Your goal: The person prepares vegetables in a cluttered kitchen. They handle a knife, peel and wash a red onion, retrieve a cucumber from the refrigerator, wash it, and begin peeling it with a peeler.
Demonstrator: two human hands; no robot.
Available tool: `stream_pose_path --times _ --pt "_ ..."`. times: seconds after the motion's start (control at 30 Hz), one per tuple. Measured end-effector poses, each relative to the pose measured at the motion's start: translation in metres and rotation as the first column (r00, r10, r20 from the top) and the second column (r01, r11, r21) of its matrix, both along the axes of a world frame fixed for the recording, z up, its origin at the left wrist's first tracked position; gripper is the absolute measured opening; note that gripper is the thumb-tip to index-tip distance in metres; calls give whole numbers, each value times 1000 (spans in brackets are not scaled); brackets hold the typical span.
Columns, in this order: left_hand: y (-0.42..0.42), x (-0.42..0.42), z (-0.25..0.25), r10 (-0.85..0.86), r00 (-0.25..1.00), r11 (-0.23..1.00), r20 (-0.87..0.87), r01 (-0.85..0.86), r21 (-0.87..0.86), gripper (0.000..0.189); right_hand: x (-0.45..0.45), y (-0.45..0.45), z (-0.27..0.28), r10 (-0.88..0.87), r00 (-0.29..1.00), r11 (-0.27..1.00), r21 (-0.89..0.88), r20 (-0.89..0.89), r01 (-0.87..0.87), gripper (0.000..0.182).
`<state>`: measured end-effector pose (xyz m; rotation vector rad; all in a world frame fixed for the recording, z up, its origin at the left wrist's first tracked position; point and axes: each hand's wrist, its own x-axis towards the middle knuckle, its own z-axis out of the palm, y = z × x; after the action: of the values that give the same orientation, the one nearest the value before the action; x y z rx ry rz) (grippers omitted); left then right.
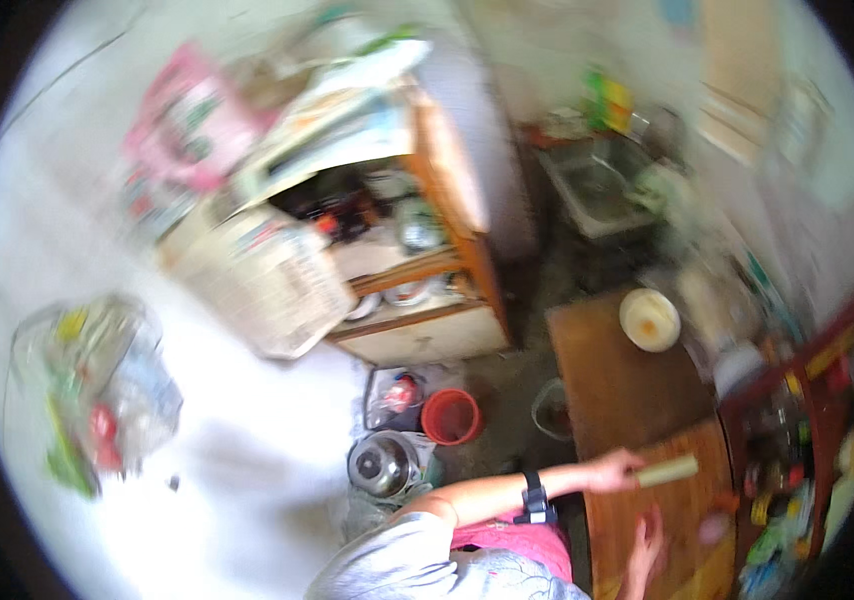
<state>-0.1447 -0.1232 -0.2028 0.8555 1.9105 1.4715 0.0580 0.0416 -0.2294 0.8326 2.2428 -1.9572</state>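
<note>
My left hand (616, 472), reached out from an arm with a black wrist strap, holds one end of a pale yellow-green oblong bar (667, 471). The bar lies over a wooden tabletop (656, 510); its exact kind is unclear in the blur. Nearer the bottom of the view is my right hand (647, 541), fingers apart and seemingly holding nothing. A blurred pinkish round thing (713, 528) rests on the wood to its right. Farther up the table, on a darker brown part, stands a white bowl (650, 320) with an orange-brown patch inside.
A red bucket (451, 417) and a shiny metal pot (384, 464) stand on the floor left of the table. An open wooden cabinet (427, 292) is beyond them. A metal sink (607, 187) sits at the back. Dark red shelving (809, 435) crowded with items borders the table's right.
</note>
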Motion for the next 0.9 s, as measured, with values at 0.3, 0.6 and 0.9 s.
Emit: stream_pose_path --times 0.3,0.6,0.9 --pt "-80 35 44 120 992 993 28 -120 1 22 -173 -190 196 492 843 808 -246 -217 -535 36" --pt "-183 35 -8 167 926 956 -338 -236 -174 47 -213 -320 260 771 593 592 -84 -233 -802 31" --pt "-240 29 36 301 922 906 -243 -356 -230 38 -216 -322 287 776 589 609 23 -223 -793 28"
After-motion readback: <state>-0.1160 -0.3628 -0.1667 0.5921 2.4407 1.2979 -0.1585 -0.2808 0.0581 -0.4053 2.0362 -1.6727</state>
